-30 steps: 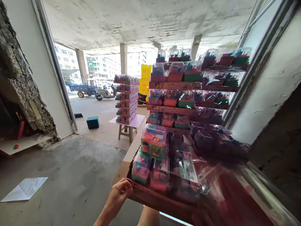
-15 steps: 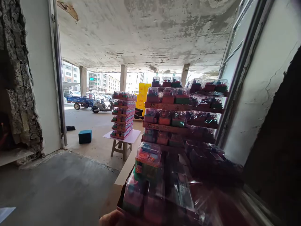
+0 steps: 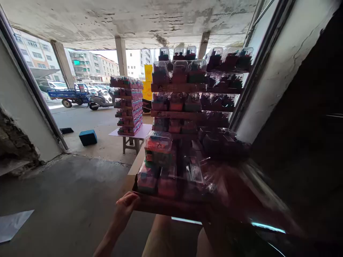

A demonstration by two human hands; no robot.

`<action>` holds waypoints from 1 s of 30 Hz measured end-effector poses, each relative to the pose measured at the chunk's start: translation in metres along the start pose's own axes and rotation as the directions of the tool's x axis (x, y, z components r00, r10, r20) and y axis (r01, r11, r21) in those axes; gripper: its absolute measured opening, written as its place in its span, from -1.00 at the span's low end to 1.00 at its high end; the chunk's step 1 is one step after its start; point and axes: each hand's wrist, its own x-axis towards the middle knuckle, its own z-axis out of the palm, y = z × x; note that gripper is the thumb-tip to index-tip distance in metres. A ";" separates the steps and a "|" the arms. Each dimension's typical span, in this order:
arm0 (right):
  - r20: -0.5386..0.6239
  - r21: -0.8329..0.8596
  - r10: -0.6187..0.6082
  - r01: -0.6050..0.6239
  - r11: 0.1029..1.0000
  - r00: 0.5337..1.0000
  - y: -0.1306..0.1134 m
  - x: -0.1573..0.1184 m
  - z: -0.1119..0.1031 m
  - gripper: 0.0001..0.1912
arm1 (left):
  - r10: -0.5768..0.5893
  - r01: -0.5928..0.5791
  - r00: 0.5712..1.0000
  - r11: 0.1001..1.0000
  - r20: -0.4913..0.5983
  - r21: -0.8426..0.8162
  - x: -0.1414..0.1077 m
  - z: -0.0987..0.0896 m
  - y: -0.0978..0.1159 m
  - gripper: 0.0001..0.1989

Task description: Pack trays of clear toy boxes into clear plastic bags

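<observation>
My left hand [image 3: 128, 200] is closed on the front left corner of a dark reddish cardboard tray [image 3: 166, 207]. Clear-lidded plastic boxes stand in the tray, pink and dark in the shade. On top of them at the left sits a box with a clear lid [image 3: 158, 141], showing red and green inside. Crinkled clear plastic [image 3: 194, 171] shines over the tray's middle. I cannot make out my right hand in the dark, blurred area at the right.
Behind the tray rise stacked trays of clear-lidded boxes [image 3: 178, 101]. A second stack [image 3: 128, 107] stands on a sheet-topped stool [image 3: 131, 142]. On the floor lie a blue block [image 3: 88, 137] and a white sheet [image 3: 14, 225]. A wall [image 3: 278, 75] borders the right.
The view has tilted down and turned right. More of my left hand and forearm now shows at the tray corner, along with my legs below. The tray and boxes appear higher in view.
</observation>
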 end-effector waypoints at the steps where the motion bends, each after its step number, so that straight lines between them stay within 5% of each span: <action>1: 0.041 -0.006 0.002 -0.002 1.000 0.999 0.003 -0.003 0.000 -0.76 | -0.033 0.033 0.999 0.999 0.011 -0.024 0.000 0.000 0.001 -0.63; 4: 0.110 -0.011 -0.012 0.013 1.000 0.994 0.009 -0.004 0.002 -0.76 | -0.115 0.117 0.993 0.988 0.025 -0.103 -0.001 0.000 -0.004 -0.66; 9: 0.080 0.027 -0.071 0.069 0.997 0.994 0.006 0.001 0.005 -0.71 | -0.088 0.084 0.996 0.981 -0.013 -0.174 -0.003 0.002 -0.011 -0.66; 20: 0.144 0.084 -0.099 0.087 0.993 0.985 0.003 0.010 0.001 -0.68 | -0.019 0.017 0.992 1.000 -0.125 -0.018 -0.003 0.013 -0.007 -0.70; 30: 0.206 0.096 -0.075 0.056 0.994 0.976 0.005 0.016 -0.001 -0.56 | 0.026 -0.018 0.993 0.997 -0.113 0.076 -0.003 0.013 -0.001 -0.73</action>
